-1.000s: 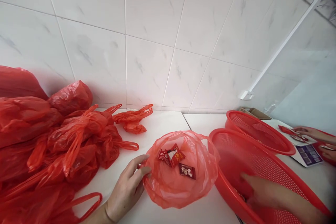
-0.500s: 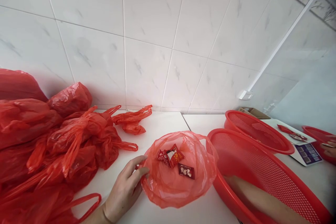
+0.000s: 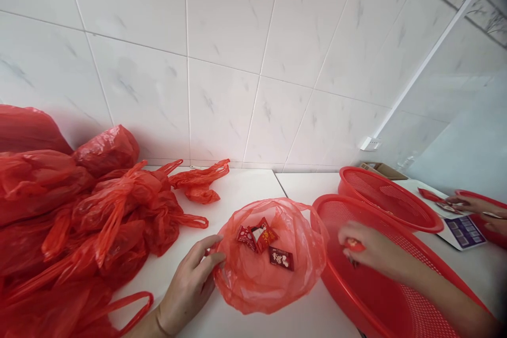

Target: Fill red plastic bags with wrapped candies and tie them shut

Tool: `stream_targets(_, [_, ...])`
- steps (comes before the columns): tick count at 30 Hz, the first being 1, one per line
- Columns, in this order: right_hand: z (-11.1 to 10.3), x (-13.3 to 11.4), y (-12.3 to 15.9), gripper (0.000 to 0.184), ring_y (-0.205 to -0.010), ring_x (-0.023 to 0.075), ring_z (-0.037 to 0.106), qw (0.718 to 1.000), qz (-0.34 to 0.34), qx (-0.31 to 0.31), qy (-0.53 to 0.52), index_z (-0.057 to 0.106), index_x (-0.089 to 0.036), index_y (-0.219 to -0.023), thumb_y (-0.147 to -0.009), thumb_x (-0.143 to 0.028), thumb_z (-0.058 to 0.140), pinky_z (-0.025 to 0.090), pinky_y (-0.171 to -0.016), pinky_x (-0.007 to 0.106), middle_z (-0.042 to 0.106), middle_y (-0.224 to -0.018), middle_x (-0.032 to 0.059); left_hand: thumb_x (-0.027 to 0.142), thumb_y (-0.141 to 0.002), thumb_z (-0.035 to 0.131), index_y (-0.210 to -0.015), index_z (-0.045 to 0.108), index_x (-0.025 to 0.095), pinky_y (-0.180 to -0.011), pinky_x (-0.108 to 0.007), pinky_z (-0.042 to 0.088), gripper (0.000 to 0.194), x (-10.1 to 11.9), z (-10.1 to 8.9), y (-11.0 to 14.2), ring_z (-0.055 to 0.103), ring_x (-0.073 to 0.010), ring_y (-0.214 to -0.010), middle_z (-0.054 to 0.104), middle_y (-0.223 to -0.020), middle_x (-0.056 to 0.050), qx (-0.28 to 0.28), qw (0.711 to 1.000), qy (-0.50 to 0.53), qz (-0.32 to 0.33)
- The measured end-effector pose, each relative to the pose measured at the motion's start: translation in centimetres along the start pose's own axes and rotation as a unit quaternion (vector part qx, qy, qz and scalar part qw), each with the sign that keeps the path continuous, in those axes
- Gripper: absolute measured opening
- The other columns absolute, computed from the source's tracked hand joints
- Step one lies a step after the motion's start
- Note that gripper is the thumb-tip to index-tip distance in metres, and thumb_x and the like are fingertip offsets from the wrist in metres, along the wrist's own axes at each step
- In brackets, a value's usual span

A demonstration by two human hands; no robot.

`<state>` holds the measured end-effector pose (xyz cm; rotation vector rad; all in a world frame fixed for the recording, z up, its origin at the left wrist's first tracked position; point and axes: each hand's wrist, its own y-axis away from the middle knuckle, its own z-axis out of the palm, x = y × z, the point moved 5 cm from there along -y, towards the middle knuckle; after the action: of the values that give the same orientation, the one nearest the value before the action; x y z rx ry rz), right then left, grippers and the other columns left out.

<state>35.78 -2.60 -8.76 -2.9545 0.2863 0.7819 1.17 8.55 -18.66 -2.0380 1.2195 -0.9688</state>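
My left hand [image 3: 194, 274] pinches the left rim of an open red plastic bag [image 3: 303, 237] that stands on the table. Inside the bag lie a few small wrapped sweets [image 3: 264, 235], among them a dark red packet [image 3: 281, 258] with white lettering. Over the large red plastic basket [image 3: 380, 301] on the right is my right hand [image 3: 362, 243], slightly blurred. Its fingers are closed around a small red wrapped sweet [image 3: 354, 245]. A darker piece shows just under those fingers, too blurred to make out.
Filled red plastic bags [image 3: 119, 195] pile up at the left. Behind the near basket are a second red basket [image 3: 388, 200] and a scale [image 3: 463, 232]. Another person's hands [image 3: 475, 208] work over the scale. A tiled wall [image 3: 233, 111] closes off the back.
My right hand has come up from inside the basket and now shows a red sweet in its fingers. The other person's hands have moved left over the scale. My left hand stays put.
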Motion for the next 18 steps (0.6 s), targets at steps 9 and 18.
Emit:
stream_targets(9, [-0.5, -12.7, -1.0, 0.025, -0.081, 0.0162, 0.059, 0.981, -0.181, 0.003, 0.065, 0.061, -0.027, -0.085, -0.073, -0.011, 0.046, 0.047, -0.07, 0.028, 0.061, -0.102, 0.0012, 0.005, -0.082, 0.048, -0.1, 0.06, 0.02, -0.08, -0.027, 0.052, 0.026, 0.1, 0.0, 0.0, 0.059, -0.0188, -0.101, 0.057, -0.117, -0.011, 0.007, 1.0, -0.009, 0.003])
stream_targets(18, [1.0, -11.2, -4.1, 0.046, -0.106, 0.0219, 0.056, 0.971, -0.143, 0.07, 0.181, 0.045, -0.028, -0.124, -0.079, -0.037, 0.054, 0.047, -0.08, 0.033, 0.048, -0.13, 0.0046, 0.002, -0.081, 0.046, -0.1, 0.06, 0.02, -0.08, -0.029, 0.052, 0.029, 0.3, -0.2, 0.0, 0.058, -0.0188, -0.1, 0.055, -0.117, -0.012, 0.013, 1.0, -0.006, 0.003])
